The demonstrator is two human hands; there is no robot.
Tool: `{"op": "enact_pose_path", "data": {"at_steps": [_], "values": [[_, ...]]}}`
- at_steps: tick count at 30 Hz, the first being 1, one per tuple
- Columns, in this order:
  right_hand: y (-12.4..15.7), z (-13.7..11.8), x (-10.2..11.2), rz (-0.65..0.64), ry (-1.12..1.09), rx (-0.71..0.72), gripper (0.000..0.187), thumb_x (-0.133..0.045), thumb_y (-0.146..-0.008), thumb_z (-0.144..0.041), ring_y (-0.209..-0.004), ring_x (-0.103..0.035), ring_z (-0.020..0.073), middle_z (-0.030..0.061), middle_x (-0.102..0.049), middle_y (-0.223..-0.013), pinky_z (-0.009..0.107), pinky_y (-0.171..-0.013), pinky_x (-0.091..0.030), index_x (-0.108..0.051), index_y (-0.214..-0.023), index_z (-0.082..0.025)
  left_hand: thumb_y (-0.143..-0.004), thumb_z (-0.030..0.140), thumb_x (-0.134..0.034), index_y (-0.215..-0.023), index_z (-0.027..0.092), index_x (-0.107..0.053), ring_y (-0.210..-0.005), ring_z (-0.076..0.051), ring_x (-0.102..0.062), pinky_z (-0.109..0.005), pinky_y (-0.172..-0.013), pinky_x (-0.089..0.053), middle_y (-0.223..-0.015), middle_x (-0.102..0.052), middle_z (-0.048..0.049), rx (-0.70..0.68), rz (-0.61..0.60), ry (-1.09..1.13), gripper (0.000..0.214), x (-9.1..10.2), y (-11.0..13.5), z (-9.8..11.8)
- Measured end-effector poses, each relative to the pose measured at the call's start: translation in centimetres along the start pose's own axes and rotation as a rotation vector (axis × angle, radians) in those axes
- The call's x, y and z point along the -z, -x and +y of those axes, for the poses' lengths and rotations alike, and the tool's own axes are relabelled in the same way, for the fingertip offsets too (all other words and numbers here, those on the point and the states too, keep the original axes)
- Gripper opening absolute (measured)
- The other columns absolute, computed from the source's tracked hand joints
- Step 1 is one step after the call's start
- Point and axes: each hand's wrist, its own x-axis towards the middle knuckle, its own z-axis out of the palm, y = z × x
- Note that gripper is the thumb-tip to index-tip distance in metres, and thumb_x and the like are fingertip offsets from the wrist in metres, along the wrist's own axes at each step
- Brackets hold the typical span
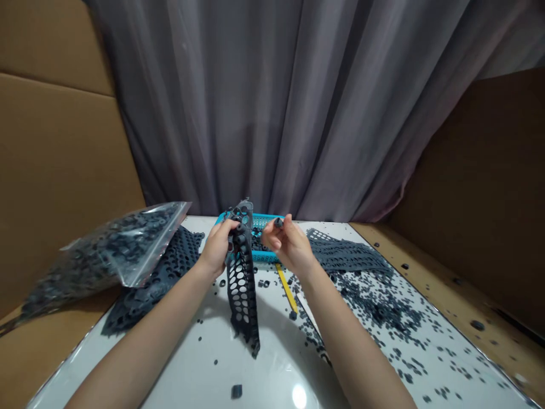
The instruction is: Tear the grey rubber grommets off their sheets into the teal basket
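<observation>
My left hand (220, 243) is closed round the upper part of a dark rubber sheet (242, 284) punched with rows of round holes. The sheet hangs upright over the table, and a few moulded pieces still sit in its upper end. To the right, my right hand (290, 241) pinches a small black rubber piece (279, 222) between thumb and fingers, apart from the sheet. Behind both hands stands a blue plastic basket (267, 257) with small black pieces in it, partly hidden by the hands and the sheet.
A clear zip bag (128, 244) full of black pieces leans at left over stacked rubber sheets (164, 278). More sheets (347, 255) lie at right. A yellow strip (286, 288), a white strip (310, 313) and many loose bits (383, 312) lie on the white table (191, 363). Cardboard walls flank it.
</observation>
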Motion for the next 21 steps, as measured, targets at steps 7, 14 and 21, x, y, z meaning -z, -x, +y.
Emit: {"op": "enact_pose_path", "data": {"at_steps": [7, 14, 21], "values": [[1.4, -1.5, 11.2, 0.015, 1.22, -0.45, 0.025, -0.06, -0.07, -0.039, -0.055, -0.044, 0.0115, -0.0006, -0.052, -0.056, 0.026, -0.054, -0.033, -0.063, -0.065, -0.015, -0.059, 0.027, -0.068, -0.067, 0.015, -0.064, -0.06, -0.014, -0.058, -0.024, -0.059, -0.044, -0.065, -0.065, -0.0018, 0.055, -0.145, -0.162, 0.015, -0.3, -1.1, -1.8], [3.1, -2.1, 12.9, 0.081, 1.283, -0.385, 0.018, -0.064, -0.069, -0.033, -0.071, -0.055, 0.0209, 0.0096, -0.061, -0.077, 0.033, -0.063, -0.041, -0.063, -0.076, -0.017, -0.059, 0.029, -0.076, -0.086, 0.014, -0.069, -0.076, -0.021, -0.063, -0.032, -0.073, -0.048, -0.083, -0.071, -0.0087, 0.225, -0.334, -0.242, 0.031, 1.8, 2.8, -5.5], [8.5, 1.1, 0.9, -0.268, 1.037, -0.032, 0.01, -0.053, -0.082, -0.027, -0.079, -0.051, 0.0206, 0.0061, -0.057, -0.083, 0.035, -0.071, -0.042, -0.053, -0.09, -0.021, -0.058, 0.027, -0.077, -0.078, 0.013, -0.069, -0.07, -0.019, -0.061, -0.029, -0.069, -0.047, -0.074, -0.069, -0.0052, 0.301, -0.259, -0.258, 0.026, 3.8, 6.8, -9.6]]}}
